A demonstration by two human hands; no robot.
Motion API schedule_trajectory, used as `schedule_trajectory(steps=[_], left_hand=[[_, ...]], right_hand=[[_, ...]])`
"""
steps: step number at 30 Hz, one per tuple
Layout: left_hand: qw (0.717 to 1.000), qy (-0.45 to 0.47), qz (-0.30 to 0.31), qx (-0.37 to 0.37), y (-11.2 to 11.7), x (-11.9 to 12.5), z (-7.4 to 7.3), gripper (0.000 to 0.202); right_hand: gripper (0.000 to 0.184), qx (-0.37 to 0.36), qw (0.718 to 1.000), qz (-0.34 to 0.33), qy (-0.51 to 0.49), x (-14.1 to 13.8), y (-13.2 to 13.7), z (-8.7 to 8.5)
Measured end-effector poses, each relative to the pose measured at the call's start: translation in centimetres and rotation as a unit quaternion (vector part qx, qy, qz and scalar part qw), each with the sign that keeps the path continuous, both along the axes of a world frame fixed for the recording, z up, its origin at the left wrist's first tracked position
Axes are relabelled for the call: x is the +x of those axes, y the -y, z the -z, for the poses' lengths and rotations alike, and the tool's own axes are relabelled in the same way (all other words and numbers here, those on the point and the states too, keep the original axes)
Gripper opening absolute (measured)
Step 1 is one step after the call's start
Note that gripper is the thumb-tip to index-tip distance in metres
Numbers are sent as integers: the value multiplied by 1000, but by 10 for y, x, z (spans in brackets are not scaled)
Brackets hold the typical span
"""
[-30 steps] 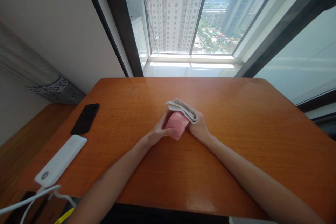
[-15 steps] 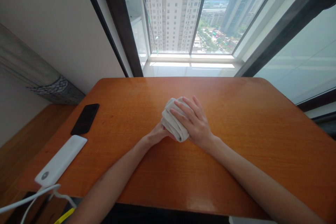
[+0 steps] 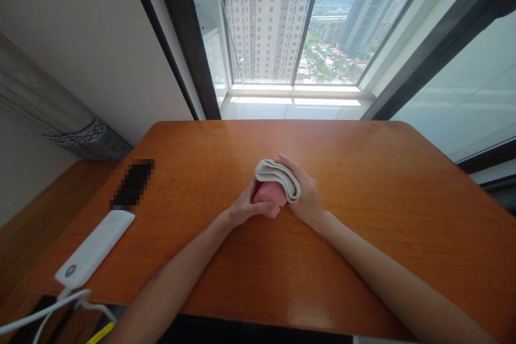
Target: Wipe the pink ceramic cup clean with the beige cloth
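Both my hands meet at the middle of the orange wooden table (image 3: 363, 215). My left hand (image 3: 244, 208) is closed on a small pink cloth (image 3: 269, 196), thumb across its front. My right hand (image 3: 303, 198) curls around a folded white cloth (image 3: 279, 176) that arches over the top of the pink one. The two cloths touch and form one bundle just above the tabletop. Most of my right fingers are hidden behind the white cloth.
A dark phone (image 3: 131, 184), pixelated, lies near the table's left edge. Closer to me sits a white power bank (image 3: 95, 248) with a white cable (image 3: 38, 314) running off the left corner. A large window (image 3: 298, 27) stands beyond the far edge.
Half a second ago my right hand lay flat over the white cloth, covering the bundle. It has now drawn back to the right side, and the pink cloth shows again under the white fold.
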State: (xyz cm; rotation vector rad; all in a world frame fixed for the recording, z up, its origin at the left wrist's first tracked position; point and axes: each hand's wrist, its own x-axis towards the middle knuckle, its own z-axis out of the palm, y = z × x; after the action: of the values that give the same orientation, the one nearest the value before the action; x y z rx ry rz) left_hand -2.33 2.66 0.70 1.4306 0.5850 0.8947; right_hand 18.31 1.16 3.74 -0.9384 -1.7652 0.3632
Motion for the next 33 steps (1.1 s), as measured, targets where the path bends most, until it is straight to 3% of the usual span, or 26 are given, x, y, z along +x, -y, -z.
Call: schedule_trajectory(steps=[3, 7, 10, 14, 17, 20, 24, 27, 30, 33], left_hand=[[999, 50, 11, 8, 0, 1, -9, 84], [999, 43, 29, 19, 0, 3, -16, 93], [1000, 14, 23, 5, 2, 4, -17, 94], [999, -11, 4, -41, 4, 4, -13, 74], [997, -37, 18, -67, 4, 4, -7, 56], [996, -58, 16, -60, 4, 4, -3, 53], [998, -43, -5, -48, 4, 3, -5, 60], [999, 9, -32, 1, 3, 3, -8, 78], [999, 28, -11, 28, 1, 3, -8, 85], [1000, 16, 10, 23, -1, 3, -8, 90]], right_hand=[[42, -132, 988, -18, -76, -1, -8, 12], [33, -161, 977, -18, -136, -5, -11, 22], [35, -116, 984, -3, -132, -5, -5, 19], [45, 34, 999, 16, -6, 1, 3, 4], [53, 133, 987, -3, 93, 4, 8, -4], [53, 159, 980, -10, 122, 4, 10, -6], [50, 105, 991, 2, 77, 4, 8, 0], [43, -13, 1000, 4, 4, 3, 0, 9], [39, -112, 992, -33, -44, 1, -7, 17], [39, -102, 992, -31, -62, -1, -9, 19]])
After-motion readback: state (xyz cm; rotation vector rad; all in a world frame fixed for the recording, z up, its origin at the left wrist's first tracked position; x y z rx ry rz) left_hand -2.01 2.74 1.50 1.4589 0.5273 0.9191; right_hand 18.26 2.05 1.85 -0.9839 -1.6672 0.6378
